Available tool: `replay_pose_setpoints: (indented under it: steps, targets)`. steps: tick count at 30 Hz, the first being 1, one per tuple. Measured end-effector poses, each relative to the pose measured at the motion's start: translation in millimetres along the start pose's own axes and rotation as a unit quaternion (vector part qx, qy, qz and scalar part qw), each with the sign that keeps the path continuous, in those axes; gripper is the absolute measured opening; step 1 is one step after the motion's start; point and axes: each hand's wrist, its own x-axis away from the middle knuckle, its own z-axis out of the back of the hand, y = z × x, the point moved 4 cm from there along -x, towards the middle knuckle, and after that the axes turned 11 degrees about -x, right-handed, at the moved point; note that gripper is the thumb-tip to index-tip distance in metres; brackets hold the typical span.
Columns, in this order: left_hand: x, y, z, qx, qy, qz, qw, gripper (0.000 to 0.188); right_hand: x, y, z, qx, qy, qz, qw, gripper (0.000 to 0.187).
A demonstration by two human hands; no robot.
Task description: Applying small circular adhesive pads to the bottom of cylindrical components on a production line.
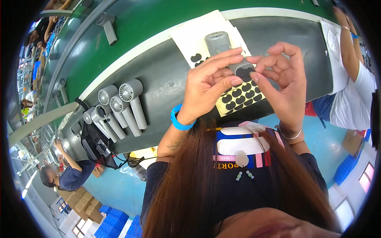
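Between my hands is the dark round end of a grey handheld fan (217, 41); its slotted head lies just beyond my fingers, which hide the part between. My left hand (212, 77) grips the grey end, thumb below and fingers above. My right hand (282, 75) has its thumb and forefinger closed at the right edge of the dark round face (244, 71), which looks like a black sticker. Under my hands lies a yellow sheet of black notched stickers (238, 93). Another pale sheet (186, 39) with a few black stickers lies behind.
Several grey handheld fans (137, 111) lie on the dark bench to the left, beside a black bag-like item (93, 144) with cables. A green conveyor belt (147, 20) runs beyond, carrying another fan (107, 27). Co-workers sit at far left and right (353, 79).
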Motion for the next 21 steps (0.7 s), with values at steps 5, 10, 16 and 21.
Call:
replay_pose_setpoints:
  steps: [5,10,16,21]
  targets:
    - [-0.4,-0.8,-0.7,-0.005,-0.001,-0.002,1.0,0.035,0.3,0.7,-0.2,0.013,0.002,0.001,1.0,0.045]
    - [-1.6,1.0,-2.2,0.012,0.004,0.006,1.0,0.034,-0.6,-0.7,-0.9,0.03,0.006,0.003,1.0,0.045]
    - [-1.9,2.2,-4.9,0.003,0.004,0.002,1.0,0.033,-0.5,-1.1,0.0,0.052,0.009,0.037,0.998,0.041]
    - [1.1,2.0,-8.4,0.008,0.008,0.002,1.0,0.033,5.8,-5.6,-1.6,0.085,0.012,0.02,0.996,0.042]
